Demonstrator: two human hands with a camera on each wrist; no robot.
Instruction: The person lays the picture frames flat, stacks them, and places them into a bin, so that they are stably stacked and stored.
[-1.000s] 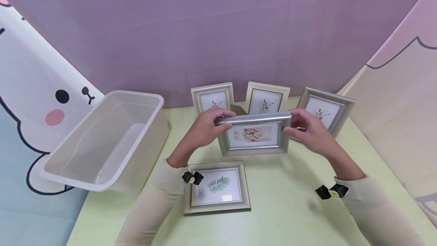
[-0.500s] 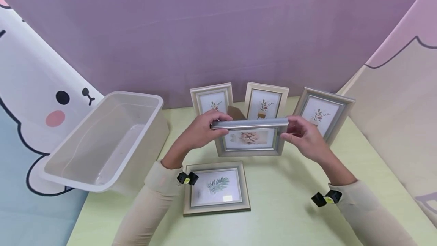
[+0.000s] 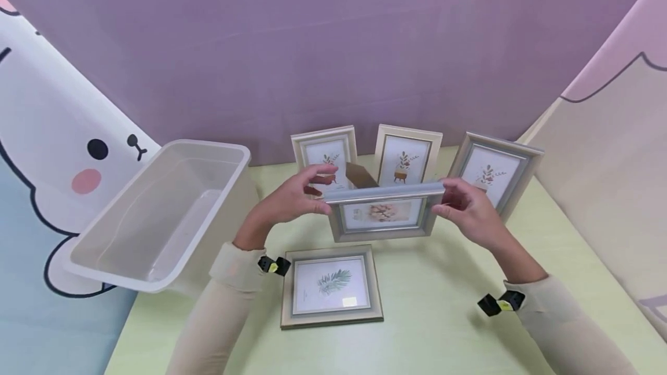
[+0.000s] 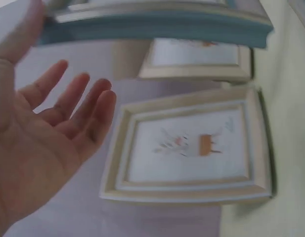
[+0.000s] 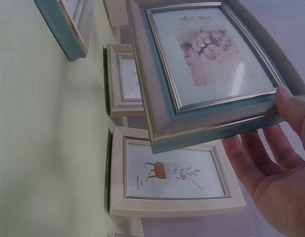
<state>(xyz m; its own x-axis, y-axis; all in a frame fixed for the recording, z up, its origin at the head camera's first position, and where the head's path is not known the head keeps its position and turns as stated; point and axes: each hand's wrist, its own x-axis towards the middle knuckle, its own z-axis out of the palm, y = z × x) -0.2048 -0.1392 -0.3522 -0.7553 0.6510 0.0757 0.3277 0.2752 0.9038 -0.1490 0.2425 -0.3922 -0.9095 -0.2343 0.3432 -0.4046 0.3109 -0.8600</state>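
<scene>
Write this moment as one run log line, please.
right hand: holds flower frame; left hand: by frame's left end, fingers off, thumb contact unclear; leaf frame: flat on table; plant frames: three, standing behind; bin: at left

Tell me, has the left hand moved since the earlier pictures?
Yes: in the head view, the left hand has shifted left, toward the stationary off-white rectangular plastic bin.

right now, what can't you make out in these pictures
- Brown flap: lower part hidden behind the held frame, head view.
- Leaf picture: print too small to read, head view.
- Nearest standing frame: lettering blurred, left wrist view.
- Teal-edged frame at top left: mostly cut off by the image edge, right wrist view.
</scene>
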